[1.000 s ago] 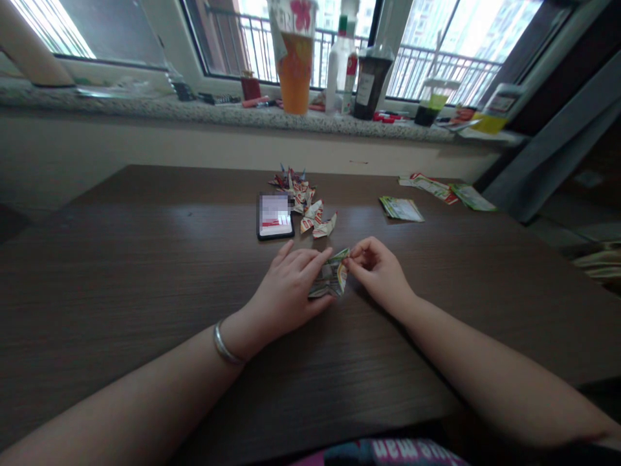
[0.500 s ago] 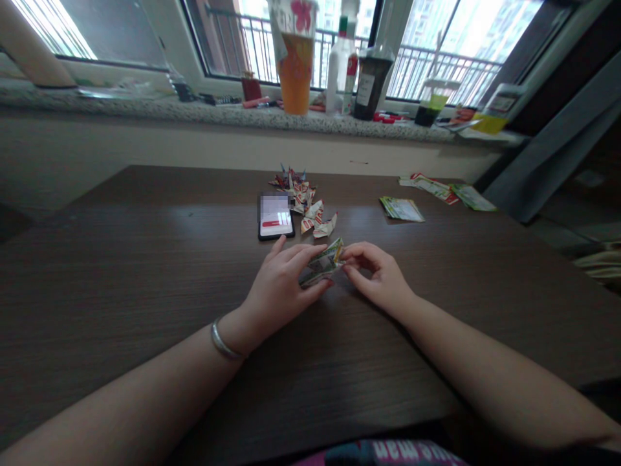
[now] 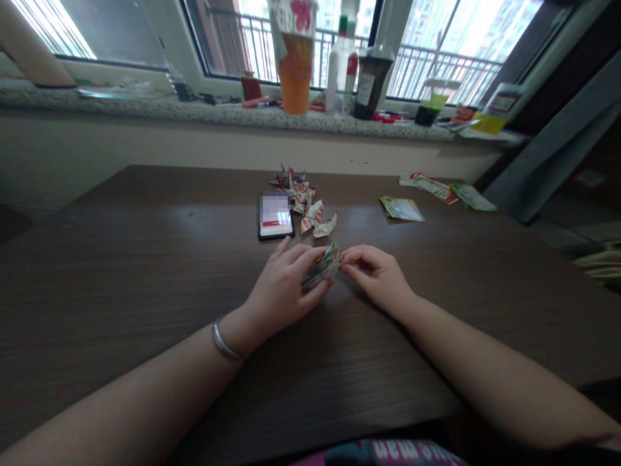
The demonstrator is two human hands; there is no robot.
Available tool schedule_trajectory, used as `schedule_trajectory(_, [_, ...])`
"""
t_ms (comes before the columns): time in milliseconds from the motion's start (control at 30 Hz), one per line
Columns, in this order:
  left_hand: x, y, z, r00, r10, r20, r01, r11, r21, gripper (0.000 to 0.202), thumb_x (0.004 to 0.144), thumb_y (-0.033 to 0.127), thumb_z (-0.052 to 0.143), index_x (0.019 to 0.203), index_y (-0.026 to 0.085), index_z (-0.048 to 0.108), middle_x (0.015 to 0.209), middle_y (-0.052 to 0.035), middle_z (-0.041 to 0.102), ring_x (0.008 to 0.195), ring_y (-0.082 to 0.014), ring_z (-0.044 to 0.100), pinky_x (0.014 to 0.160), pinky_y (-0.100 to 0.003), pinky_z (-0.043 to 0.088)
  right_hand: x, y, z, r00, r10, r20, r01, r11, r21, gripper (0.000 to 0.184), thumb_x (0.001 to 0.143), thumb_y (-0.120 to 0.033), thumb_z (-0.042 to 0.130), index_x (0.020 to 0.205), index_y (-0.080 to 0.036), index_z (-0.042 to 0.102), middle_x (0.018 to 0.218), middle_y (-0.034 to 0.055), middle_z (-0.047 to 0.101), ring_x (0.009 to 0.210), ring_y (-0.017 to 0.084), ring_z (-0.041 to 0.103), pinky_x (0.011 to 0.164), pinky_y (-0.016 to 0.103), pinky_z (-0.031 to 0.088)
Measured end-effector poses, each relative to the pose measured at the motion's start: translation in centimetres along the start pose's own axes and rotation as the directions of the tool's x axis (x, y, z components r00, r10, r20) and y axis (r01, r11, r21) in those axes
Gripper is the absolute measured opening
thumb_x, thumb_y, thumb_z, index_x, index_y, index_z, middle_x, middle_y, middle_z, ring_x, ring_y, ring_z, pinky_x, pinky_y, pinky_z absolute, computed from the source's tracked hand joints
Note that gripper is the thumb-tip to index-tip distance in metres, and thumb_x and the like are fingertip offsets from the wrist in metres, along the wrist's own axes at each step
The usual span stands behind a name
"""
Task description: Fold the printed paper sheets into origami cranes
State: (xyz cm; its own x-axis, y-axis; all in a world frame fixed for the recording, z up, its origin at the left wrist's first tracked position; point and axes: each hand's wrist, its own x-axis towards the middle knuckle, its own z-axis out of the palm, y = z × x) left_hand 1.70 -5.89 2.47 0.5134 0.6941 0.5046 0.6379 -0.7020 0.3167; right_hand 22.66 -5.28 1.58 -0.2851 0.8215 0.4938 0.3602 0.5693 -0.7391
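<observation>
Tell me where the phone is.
In the head view, the phone lies on the table just beyond the left hand, left of the pile of folded papers.

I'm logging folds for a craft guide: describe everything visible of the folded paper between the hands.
The folded paper is a small, flattened, elongated piece of printed sheet in green, white and red; the print is unreadable. It lies tilted, far tip raised. The left hand clasps its near part between fingers and thumb; the right hand pinches the far tip. It is low over the dark wooden table, on the person's side of the phone.
</observation>
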Motion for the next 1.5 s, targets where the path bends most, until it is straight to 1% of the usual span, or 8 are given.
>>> schedule_trajectory(133, [0.0,-0.2,0.2,1.000,-0.005,0.005,0.005,1.000,-0.018,0.044,0.080,0.036,0.065,0.118,0.017,0.052,0.114,-0.0082,0.064,0.108,-0.0243,0.059,0.111,-0.051,0.029,-0.1,-0.1,0.1,0.999,0.037,-0.008,-0.037,0.999,0.031,0.002,0.082,-0.022,0.063,0.081,-0.020,0.064,0.086,0.0043,0.069,0.080,0.016,0.064,0.074,0.031,0.052])
schedule_trajectory(467, [0.3,0.4,0.1,0.996,-0.066,-0.062,0.053,0.981,-0.186,0.024,0.080,0.019,0.064,0.103,0.020,0.058,0.096,-0.0016,0.068,0.090,-0.0187,0.063,0.101,-0.045,0.041,-0.2,-0.3,0.6,0.988,0.151,-0.040,-0.144,0.978,0.149,0.008,0.078,-0.026,0.068,0.082,-0.019,0.065,0.077,0.0024,0.068,0.069,0.014,0.063,0.065,0.027,0.053])
schedule_trajectory(600, [0.3,0.5,0.0,0.991,-0.122,-0.056,0.106,0.967,-0.233,0.021,0.080,0.018,0.063,0.101,0.019,0.060,0.096,-0.0032,0.068,0.089,-0.0194,0.063,0.087,-0.038,0.048,-0.2,-0.2,0.9,0.983,0.182,-0.029,-0.168,0.947,0.275,0.019,0.074,-0.027,0.073,0.089,-0.021,0.063,0.079,0.0015,0.070,0.067,0.013,0.065,0.063,0.026,0.054])
schedule_trajectory(800, [0.3,0.6,0.1,0.993,-0.092,-0.079,0.070,0.967,-0.245,0.018,0.081,0.019,0.065,0.098,0.018,0.060,0.092,-0.0026,0.067,0.087,-0.0180,0.062,0.079,-0.032,0.048,-0.1,-0.5,0.7,0.982,0.185,-0.024,-0.182,0.978,0.104,0.010,0.075,-0.028,0.071,0.083,-0.021,0.071,0.078,0.0022,0.071,0.063,0.012,0.061,0.055,0.024,0.048])
schedule_trajectory(1100, [0.3,0.3,0.3,0.992,-0.076,-0.099,0.050,0.970,-0.238,0.013,0.081,0.019,0.066,0.093,0.019,0.061,0.086,-0.0016,0.066,0.081,-0.0166,0.061,0.075,-0.031,0.047,-0.2,-1.1,0.3,0.999,-0.041,-0.035,0.042,0.999,0.010,0.005,0.080,-0.024,0.067,0.079,-0.020,0.070,0.076,0.0028,0.068,0.069,0.013,0.059,0.059,0.025,0.047])
schedule_trajectory(1233, [0.3,0.4,0.0,0.994,-0.049,-0.093,0.023,0.964,-0.264,0.018,0.080,0.019,0.066,0.098,0.020,0.061,0.095,-0.0031,0.067,0.090,-0.0178,0.061,0.083,-0.034,0.048,-0.2,-1.3,0.0,0.993,-0.113,-0.023,0.110,0.989,-0.094,0.003,0.082,-0.022,0.066,0.081,-0.021,0.069,0.078,0.0027,0.069,0.071,0.014,0.060,0.062,0.026,0.047])
schedule_trajectory(1333, [0.3,0.5,-0.3,0.990,-0.016,-0.141,-0.024,0.961,-0.276,0.019,0.082,0.020,0.066,0.100,0.020,0.062,0.099,-0.0044,0.067,0.095,-0.0187,0.061,0.087,-0.036,0.048,-0.2,-1.6,-0.2,0.983,-0.182,-0.020,0.176,0.967,-0.184,0.003,0.082,-0.021,0.066,0.082,-0.022,0.068,0.080,0.0023,0.070,0.076,0.015,0.062,0.069,0.030,0.049])
schedule_trajectory(1500, [0.4,0.8,-0.5,0.974,0.016,-0.227,-0.081,0.957,-0.279,0.010,0.083,0.023,0.068,0.091,0.020,0.065,0.091,-0.0041,0.069,0.089,-0.0173,0.064,0.083,-0.035,0.051,-0.3,-2.1,-0.3,0.975,-0.221,-0.026,0.209,0.950,-0.233,0.007,0.083,-0.020,0.063,0.087,-0.024,0.067,0.086,0.0030,0.069,0.084,0.017,0.062,0.077,0.034,0.049])
